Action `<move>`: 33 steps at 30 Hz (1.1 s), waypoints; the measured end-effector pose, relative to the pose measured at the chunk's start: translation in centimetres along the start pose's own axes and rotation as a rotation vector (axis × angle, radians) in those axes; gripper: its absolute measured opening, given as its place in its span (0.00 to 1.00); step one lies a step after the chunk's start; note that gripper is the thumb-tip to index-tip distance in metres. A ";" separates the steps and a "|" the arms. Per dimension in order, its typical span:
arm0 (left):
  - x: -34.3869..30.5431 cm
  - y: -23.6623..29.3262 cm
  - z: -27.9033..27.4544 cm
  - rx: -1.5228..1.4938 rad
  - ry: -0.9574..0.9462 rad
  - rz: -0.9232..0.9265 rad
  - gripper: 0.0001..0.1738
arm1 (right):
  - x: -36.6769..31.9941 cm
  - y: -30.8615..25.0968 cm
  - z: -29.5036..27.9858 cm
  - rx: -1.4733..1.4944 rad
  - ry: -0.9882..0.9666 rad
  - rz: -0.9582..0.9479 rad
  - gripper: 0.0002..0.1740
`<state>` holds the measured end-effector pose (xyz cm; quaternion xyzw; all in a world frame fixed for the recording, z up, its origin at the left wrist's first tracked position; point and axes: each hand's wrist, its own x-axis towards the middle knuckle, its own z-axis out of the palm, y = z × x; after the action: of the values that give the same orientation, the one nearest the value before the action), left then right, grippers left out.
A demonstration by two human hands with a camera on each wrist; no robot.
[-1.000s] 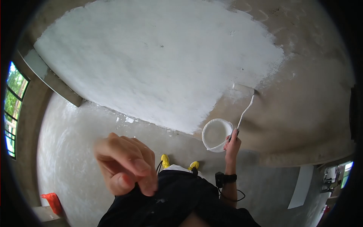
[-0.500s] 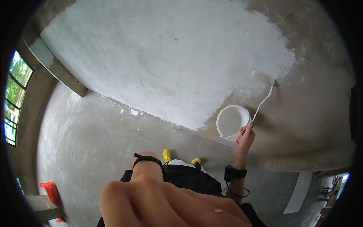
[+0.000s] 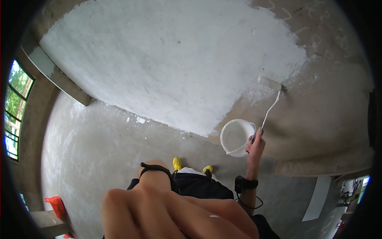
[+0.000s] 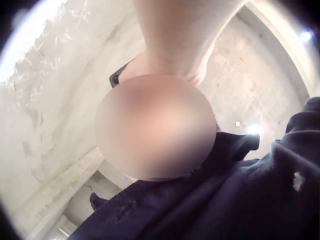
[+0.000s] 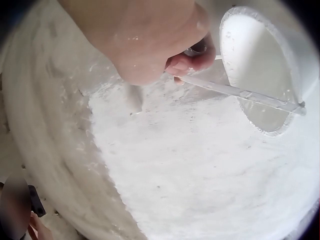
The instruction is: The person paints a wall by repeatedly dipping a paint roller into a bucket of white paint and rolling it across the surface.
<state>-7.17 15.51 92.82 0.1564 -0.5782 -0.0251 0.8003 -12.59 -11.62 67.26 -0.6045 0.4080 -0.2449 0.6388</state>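
My right hand (image 3: 256, 149) grips the dark handle of a paint roller (image 3: 270, 83), its white-coated frame slanting up to the roller cover, which overlaps the wall near the edge of the paint. A white bucket (image 3: 221, 139) of pale paint hangs beside that hand. In the right wrist view the bucket's strap-like handle (image 5: 240, 93) runs from the curled fingers to the rim. My left hand (image 3: 179, 217) is raised close to the head camera, back of the hand showing, its fingers hidden. The left wrist view has it up against the blurred head.
The wall (image 3: 159, 59) carries a wide white painted patch with bare grey-brown around it. White flecks (image 3: 140, 119) lie on the floor along the wall's foot. A ledge (image 3: 71, 85) juts out at left, near a window (image 3: 18, 103). An orange-red bag (image 3: 56, 206) is at lower left.
My left hand has come up from in front of the body to close by the head camera. The roller first moved up and right along the wall, then slightly back left; the bucket stays held.
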 end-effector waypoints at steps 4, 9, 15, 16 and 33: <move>-0.1 0.0 0.1 -0.002 -0.004 0.011 0.12 | -0.1 0.0 0.0 -0.010 0.033 -0.012 0.34; -0.2 0.1 0.0 -0.006 -0.001 0.022 0.11 | -0.2 0.1 -0.1 -0.017 0.032 -0.031 0.33; -0.2 0.1 0.1 -0.007 -0.005 0.033 0.11 | 0.0 0.0 -0.1 -0.002 0.016 -0.021 0.34; -0.2 0.1 0.1 -0.007 -0.008 0.036 0.11 | 0.0 0.1 -0.1 0.001 0.011 -0.019 0.34; 0.1 0.3 0.1 0.001 -0.002 0.029 0.10 | 0.3 0.5 -0.2 -0.026 0.029 -0.031 0.34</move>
<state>-7.31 15.80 93.01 0.1482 -0.5813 -0.0134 0.7999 -12.68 -11.88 66.76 -0.6153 0.4108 -0.2581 0.6213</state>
